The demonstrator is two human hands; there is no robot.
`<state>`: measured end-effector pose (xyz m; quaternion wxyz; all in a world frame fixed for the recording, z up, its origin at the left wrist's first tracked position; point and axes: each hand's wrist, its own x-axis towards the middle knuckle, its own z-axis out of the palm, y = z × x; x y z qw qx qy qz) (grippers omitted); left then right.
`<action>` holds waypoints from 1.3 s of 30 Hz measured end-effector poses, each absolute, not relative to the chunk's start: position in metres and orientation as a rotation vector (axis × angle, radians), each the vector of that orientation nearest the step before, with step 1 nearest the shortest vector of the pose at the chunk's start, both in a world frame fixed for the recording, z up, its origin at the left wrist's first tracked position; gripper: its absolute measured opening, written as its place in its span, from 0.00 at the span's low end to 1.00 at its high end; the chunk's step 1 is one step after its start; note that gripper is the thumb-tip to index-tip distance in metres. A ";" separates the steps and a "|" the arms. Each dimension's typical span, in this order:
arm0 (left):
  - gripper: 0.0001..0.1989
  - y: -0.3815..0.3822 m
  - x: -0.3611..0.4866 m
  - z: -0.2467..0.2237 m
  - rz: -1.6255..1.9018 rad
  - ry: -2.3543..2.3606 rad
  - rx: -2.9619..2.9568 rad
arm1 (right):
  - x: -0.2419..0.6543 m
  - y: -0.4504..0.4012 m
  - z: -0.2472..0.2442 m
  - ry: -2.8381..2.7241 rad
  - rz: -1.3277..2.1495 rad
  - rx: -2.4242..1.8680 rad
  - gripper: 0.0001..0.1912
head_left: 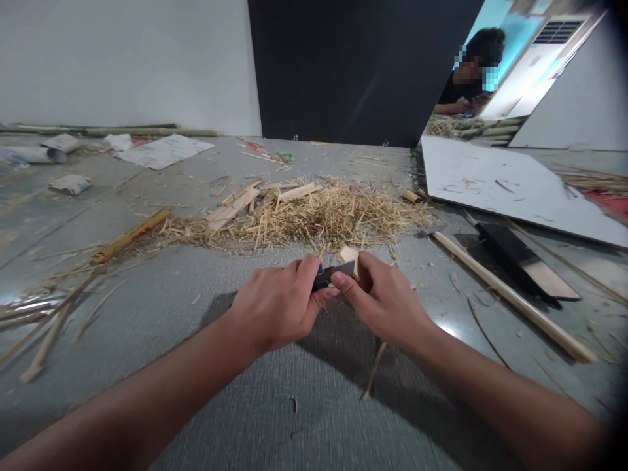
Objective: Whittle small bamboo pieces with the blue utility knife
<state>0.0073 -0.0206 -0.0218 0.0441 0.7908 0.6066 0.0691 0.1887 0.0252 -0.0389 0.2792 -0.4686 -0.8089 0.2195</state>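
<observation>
My left hand (282,297) is closed around a utility knife (321,280) with a dark and blue handle, its blade pointing right. A small pale wood piece (348,254) is pinched in my right hand (385,294), its far end showing past the fingers. The blade lies against or just in front of the wood; which one I cannot tell. My right thumb rests at the blade's tip. Just beyond both hands spreads a heap of straw-coloured shavings (338,212), with flat wood strips (235,208) on its left part.
A wooden stick (515,297) and a black-and-tan flat tool (524,261) lie to the right, near a white board (520,183). On the left are a yellow tube (132,235) and paper scraps (164,152). A dark panel (353,72) stands behind; another person (464,85) sits back right.
</observation>
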 end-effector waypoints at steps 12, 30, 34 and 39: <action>0.21 -0.024 0.013 -0.025 0.207 2.051 2.349 | 0.186 0.033 -0.036 -2.272 0.543 -1.339 0.26; 0.20 -0.023 0.031 -0.028 0.103 2.183 2.242 | 0.184 0.040 -0.040 -2.234 0.568 -1.444 0.26; 0.19 -0.022 0.033 -0.030 0.126 2.182 2.277 | 0.184 0.041 -0.041 -2.228 0.592 -1.427 0.27; 0.21 -0.013 0.006 -0.025 0.288 2.299 2.121 | 0.197 0.053 -0.033 -2.008 0.632 -1.584 0.30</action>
